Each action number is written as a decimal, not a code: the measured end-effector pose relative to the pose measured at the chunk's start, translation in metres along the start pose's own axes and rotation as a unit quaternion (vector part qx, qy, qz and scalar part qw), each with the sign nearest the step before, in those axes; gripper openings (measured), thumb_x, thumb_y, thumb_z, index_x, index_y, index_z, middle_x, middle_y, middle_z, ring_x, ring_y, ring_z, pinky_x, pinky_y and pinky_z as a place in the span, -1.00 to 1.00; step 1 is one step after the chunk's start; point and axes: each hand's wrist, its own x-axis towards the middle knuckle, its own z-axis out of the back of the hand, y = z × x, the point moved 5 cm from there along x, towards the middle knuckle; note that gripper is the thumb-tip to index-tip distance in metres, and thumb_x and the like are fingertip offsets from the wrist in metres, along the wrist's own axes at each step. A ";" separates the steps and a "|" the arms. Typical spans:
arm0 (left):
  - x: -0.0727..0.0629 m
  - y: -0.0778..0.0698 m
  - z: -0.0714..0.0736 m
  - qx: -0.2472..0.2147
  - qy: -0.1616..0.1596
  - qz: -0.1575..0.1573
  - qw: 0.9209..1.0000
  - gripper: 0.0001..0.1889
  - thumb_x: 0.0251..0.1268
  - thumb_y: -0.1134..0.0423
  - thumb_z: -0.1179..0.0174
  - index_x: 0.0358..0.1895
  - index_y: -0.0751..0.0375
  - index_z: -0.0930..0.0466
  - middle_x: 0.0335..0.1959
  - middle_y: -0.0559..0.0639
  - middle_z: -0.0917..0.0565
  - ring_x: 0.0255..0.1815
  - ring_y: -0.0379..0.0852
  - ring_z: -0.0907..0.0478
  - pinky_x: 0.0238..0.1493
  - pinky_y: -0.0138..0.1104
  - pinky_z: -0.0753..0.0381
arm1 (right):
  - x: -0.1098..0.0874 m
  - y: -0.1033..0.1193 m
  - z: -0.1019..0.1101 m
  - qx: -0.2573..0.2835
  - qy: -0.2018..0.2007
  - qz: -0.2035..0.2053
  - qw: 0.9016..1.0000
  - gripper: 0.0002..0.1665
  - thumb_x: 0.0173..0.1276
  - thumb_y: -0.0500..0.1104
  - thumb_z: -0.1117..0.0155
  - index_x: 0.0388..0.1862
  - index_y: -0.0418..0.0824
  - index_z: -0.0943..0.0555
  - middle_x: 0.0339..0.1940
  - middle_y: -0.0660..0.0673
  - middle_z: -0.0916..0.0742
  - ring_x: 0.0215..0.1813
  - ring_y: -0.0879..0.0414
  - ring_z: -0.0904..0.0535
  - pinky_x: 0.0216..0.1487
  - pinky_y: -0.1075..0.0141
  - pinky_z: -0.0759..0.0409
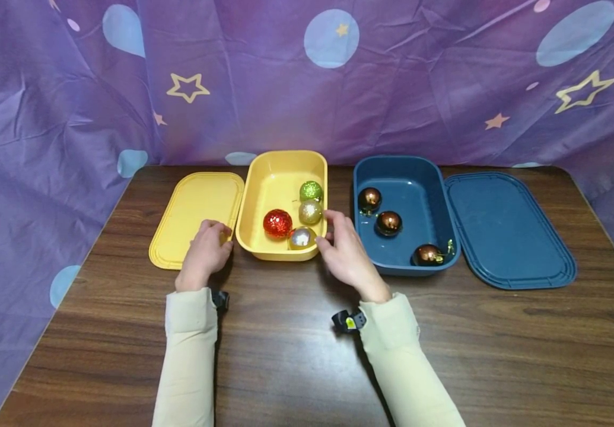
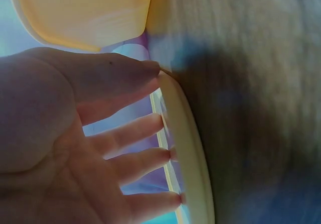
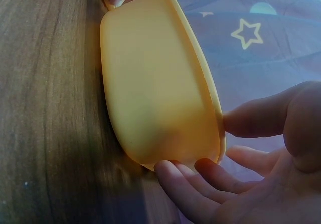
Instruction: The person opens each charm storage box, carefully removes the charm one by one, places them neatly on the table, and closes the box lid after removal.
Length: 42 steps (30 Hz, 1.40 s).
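Note:
My left hand (image 1: 207, 252) is over the yellow lid (image 1: 200, 207), its thumb and fingertips touching the lid's edge in the left wrist view. My right hand (image 1: 346, 255) touches the near right corner of the yellow box (image 1: 266, 184), thumb at the rim and fingers along the outer wall. In the box lie a red bauble (image 1: 277, 224), a green glitter bauble (image 1: 311, 191), a gold glitter bauble (image 1: 310, 212) and a shiny silvery-gold bauble (image 1: 302, 238). The right wrist view shows the box wall (image 3: 155, 78) beside the right fingers.
A blue box (image 1: 400, 178) with three brown baubles (image 1: 389, 223) stands just right of my right hand. Its blue lid (image 1: 509, 231) lies against its right side. A purple patterned cloth (image 1: 264, 77) hangs behind the wooden table (image 1: 285, 344).

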 end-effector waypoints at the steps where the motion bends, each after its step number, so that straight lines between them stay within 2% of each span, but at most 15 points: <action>1: 0.000 0.000 0.000 0.000 0.001 -0.003 1.000 -0.69 0.34 0.33 -0.05 0.08 0.40 -0.49 0.30 0.37 -0.31 0.33 0.33 -0.30 0.34 0.31 -0.14 | 0.000 0.000 0.000 -0.001 0.000 0.001 1.000 -0.36 0.33 -0.27 -0.12 0.38 -0.34 -0.26 0.03 -0.32 -0.50 -0.03 -0.10 -0.46 0.04 0.07 -0.47; 12: 0.003 0.002 -0.002 0.006 0.012 -0.014 1.000 -0.59 0.38 0.34 0.02 0.23 0.48 -0.40 0.43 0.45 -0.17 0.41 0.41 -0.17 0.35 0.35 -0.06 | 0.000 0.001 0.000 -0.003 0.002 0.003 1.000 -0.36 0.33 -0.26 -0.12 0.38 -0.35 -0.26 0.05 -0.34 -0.51 -0.01 -0.11 -0.46 0.07 0.04 -0.46; 28: 0.003 0.002 0.000 -0.014 -0.001 -0.030 0.999 -0.55 0.41 0.31 0.07 0.27 0.52 -0.35 0.43 0.46 -0.19 0.42 0.39 -0.17 0.41 0.25 -0.07 | 0.000 0.001 0.000 -0.004 0.003 0.004 1.000 -0.37 0.34 -0.26 -0.12 0.37 -0.35 -0.27 0.06 -0.35 -0.51 -0.02 -0.10 -0.45 0.06 0.05 -0.45; 36: 0.003 0.006 0.007 -0.044 -0.040 -0.041 0.997 -0.56 0.40 0.32 0.10 0.25 0.53 -0.36 0.35 0.48 -0.30 0.41 0.33 -0.22 0.45 0.04 -0.17 | 0.000 0.000 -0.001 -0.009 0.000 0.009 1.000 -0.37 0.33 -0.26 -0.13 0.36 -0.34 -0.28 0.00 -0.34 -0.52 -0.04 -0.10 -0.45 0.03 0.07 -0.44; 40: 0.003 0.002 0.015 -0.088 -0.083 -0.040 0.992 -0.58 0.40 0.33 0.12 0.24 0.45 -0.40 0.29 0.45 -0.39 0.38 0.30 -0.27 0.42 0.03 -0.21 | 0.000 0.000 0.000 -0.011 -0.001 0.012 1.000 -0.38 0.33 -0.26 -0.12 0.36 -0.35 -0.28 0.01 -0.34 -0.51 -0.04 -0.10 -0.45 0.03 0.07 -0.45; 42: 0.003 0.000 0.019 -0.124 -0.102 -0.037 0.986 -0.59 0.41 0.33 0.13 0.24 0.40 -0.42 0.27 0.41 -0.43 0.36 0.27 -0.32 0.40 0.02 -0.26 | 0.000 0.000 0.000 -0.011 -0.001 0.013 1.000 -0.37 0.33 -0.26 -0.12 0.36 -0.35 -0.28 0.00 -0.33 -0.51 -0.04 -0.10 -0.46 0.02 0.06 -0.45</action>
